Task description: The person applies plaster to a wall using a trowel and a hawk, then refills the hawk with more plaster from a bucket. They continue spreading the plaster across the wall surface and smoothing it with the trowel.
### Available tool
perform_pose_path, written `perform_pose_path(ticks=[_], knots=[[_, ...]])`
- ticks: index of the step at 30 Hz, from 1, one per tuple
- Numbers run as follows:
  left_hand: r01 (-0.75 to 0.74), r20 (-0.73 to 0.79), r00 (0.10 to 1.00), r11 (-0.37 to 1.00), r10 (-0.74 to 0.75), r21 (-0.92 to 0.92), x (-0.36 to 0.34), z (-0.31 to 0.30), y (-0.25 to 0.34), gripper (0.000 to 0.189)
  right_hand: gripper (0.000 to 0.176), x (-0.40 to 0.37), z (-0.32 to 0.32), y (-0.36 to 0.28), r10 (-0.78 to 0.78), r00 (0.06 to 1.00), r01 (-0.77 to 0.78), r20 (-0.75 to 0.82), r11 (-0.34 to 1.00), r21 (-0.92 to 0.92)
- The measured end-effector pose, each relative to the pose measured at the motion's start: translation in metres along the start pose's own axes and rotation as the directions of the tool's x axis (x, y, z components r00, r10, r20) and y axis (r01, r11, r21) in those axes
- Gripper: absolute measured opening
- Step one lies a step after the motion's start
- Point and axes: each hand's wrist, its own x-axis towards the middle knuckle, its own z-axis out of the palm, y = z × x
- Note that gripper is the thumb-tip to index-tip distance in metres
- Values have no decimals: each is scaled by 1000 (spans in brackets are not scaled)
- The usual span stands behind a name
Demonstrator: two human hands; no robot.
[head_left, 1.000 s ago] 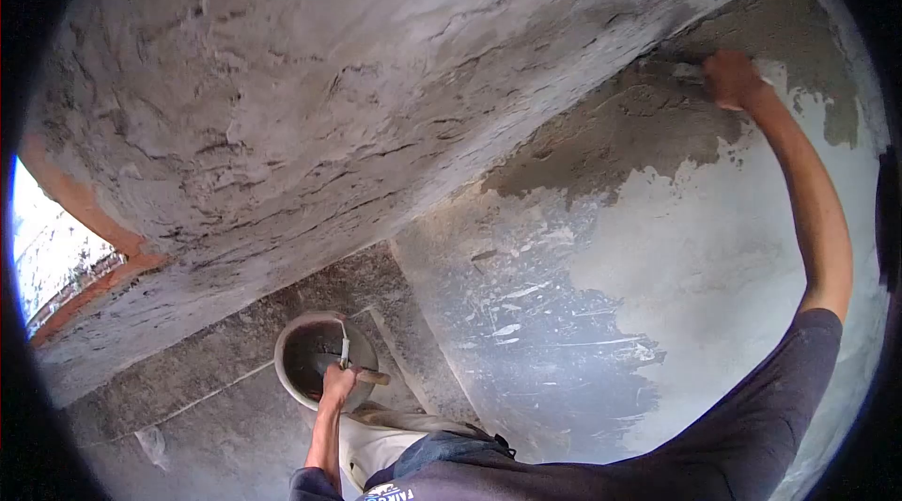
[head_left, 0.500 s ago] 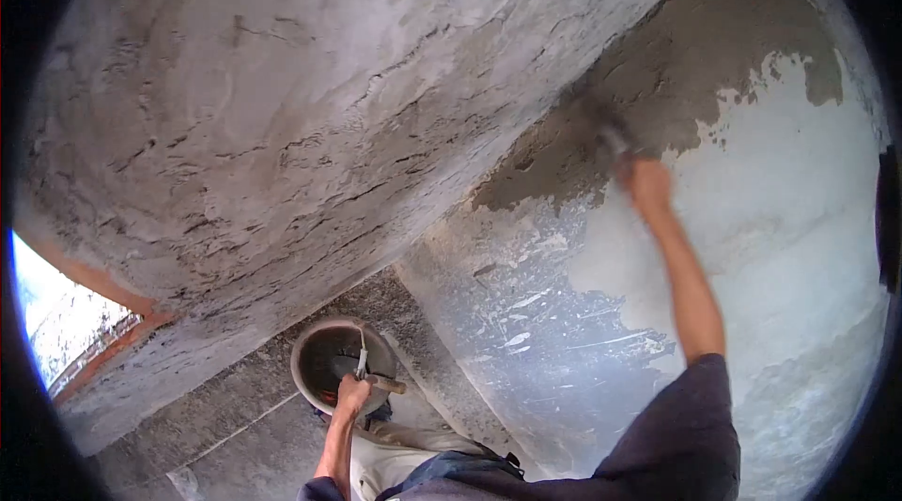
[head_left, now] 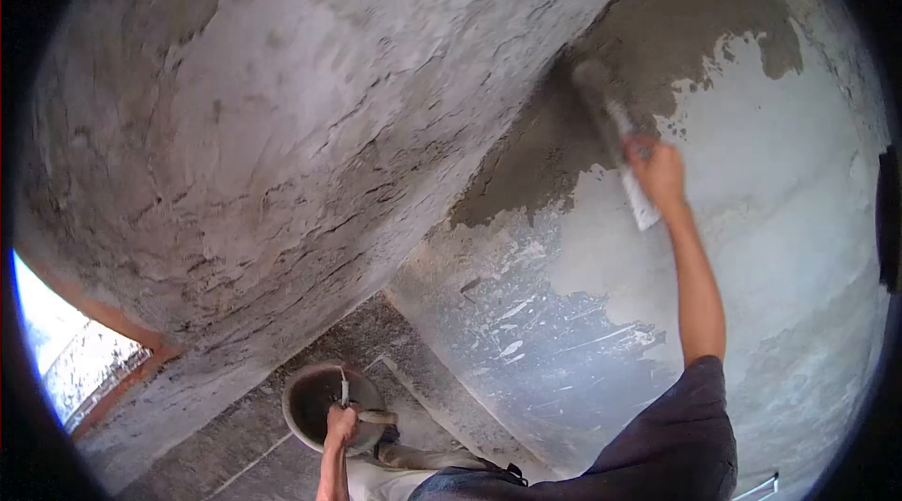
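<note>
My right hand [head_left: 660, 172] is closed round the handle of a plastering trowel [head_left: 639, 205]. The trowel's long blade, blurred at its upper end, lies over the edge of the dark wet plaster [head_left: 695, 22] on the sloping surface. Low in the view, my left hand [head_left: 342, 423] grips the handle of a bucket [head_left: 299, 418], where a pale sleeve and thin wire run up to the far rim. Beside that hand, a tool's wooden handle [head_left: 378, 416] sticks out over the bucket, its other end hidden.
A rough, cracked plaster surface [head_left: 282, 125] fills the upper left and meets the wet plaster along a slanting corner. Smooth pale coating [head_left: 770, 191] spreads to the right, with a bluish scratched patch [head_left: 536, 332] below. A bright opening [head_left: 80, 351] shows at far left.
The trowel has swung so its blade shows lengthwise, its lower end over the pale coating. The view has shifted slightly; my left hand and the bucket appear lower.
</note>
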Motion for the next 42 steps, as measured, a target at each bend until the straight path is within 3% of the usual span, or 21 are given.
perform_pose_path(ticks=[2, 4, 7, 9, 11, 12, 14, 16, 18, 19, 21, 23, 25, 27, 29, 31, 32, 34, 36, 39, 42], knots=[[18, 50, 999, 996, -13, -86, -13, -4, 12, 26, 27, 15, -17, 8, 49, 997, -43, -53, 994, 95], [17, 75, 997, 992, -8, -124, -21, -8, 15, 24, 25, 18, -2, 15, 79, 997, -78, 10, 992, -103], [66, 20, 998, 996, -68, 68, -30, -15, 26, 28, 21, -27, 95, 26, 53, 962, -61, 268, 998, 20], [75, 67, 995, 995, -80, 63, -7, -16, -7, 29, 26, -75, 156, 5, 46, 923, -45, 381, 999, -13], [98, 44, 994, 990, -103, 102, 21, -17, -41, 30, 32, -105, 176, -24, 74, 730, -102, 680, 995, 0], [134, 30, 990, 980, -140, 147, 19, -19, -46, 32, 32, -119, 173, -28, 77, 725, -104, 684, 995, -2], [106, 52, 992, 987, -113, 123, 22, -24, -46, 24, 28, -124, 164, -34, -20, 764, 50, 645, 998, -28], [86, 88, 992, 991, -96, 106, 19, -23, -45, 17, 28, -99, 129, -25, 37, 850, -43, 525, 999, 0], [-28, 133, 991, 978, 0, 206, 31, -24, -47, 18, 28, -52, 75, -16, 67, 944, -86, 323, 995, 44], [-34, 133, 991, 977, 6, 210, 22, -27, -30, 18, 27, -27, 51, -9, 115, 964, -107, 240, 993, -46], [110, 154, 979, 980, -136, 167, -8, -32, 21, 21, 27, 19, 15, -1, 86, 996, -90, -37, 985, -150], [99, 152, 979, 972, -134, 215, -10, -36, 32, 21, 25, 55, -9, -2, 59, 989, -89, -137, 970, -227], [93, 145, 980, 960, -135, 264, 1, -36, 19, 22, 26, 71, -6, -2, 78, 992, -99, -100, 968, -230], [-5, 140, 990, 990, -15, 144, 30, -32, -24, 24, 26, 70, 6, -5, 94, 994, -106, -63, 968, -226], [44, 141, 988, 991, -62, 125, 34, -35, -26, 26, 25, 45, 34, -6, 68, 998, -67, 6, 991, -113], [97, 146, 983, 989, -113, 114, 40, -37, -35, 28, 23, 11, 90, -2, 100, 951, -43, 293, 980, -193], [92, 128, 986, 988, -108, 121, 52, -34, -45, 34, 21, -17, 118, -8, 45, 942, -25, 332, 998, -64], [85, 106, 989, 988, -99, 125, 60, -32, -63, 41, 22, -70, 188, -11, -27, 894, 113, 446, 979, -167], [153, 113, 978, 971, -175, 181, 67, -33, -68, 39, 27, -100, 215, -31, -34, 709, 214, 704, 962, -169], [134, 107, 980, 959, -165, 250, 48, -44, -52, 39, 26, -113, 196, -47, -100, 748, 229, 656, 967, -113], [159, 102, 976, 946, -195, 284, 62, -39, -68, 38, 25, -74, 138, -31, -60, 893, 58, 446, 998, 19]])
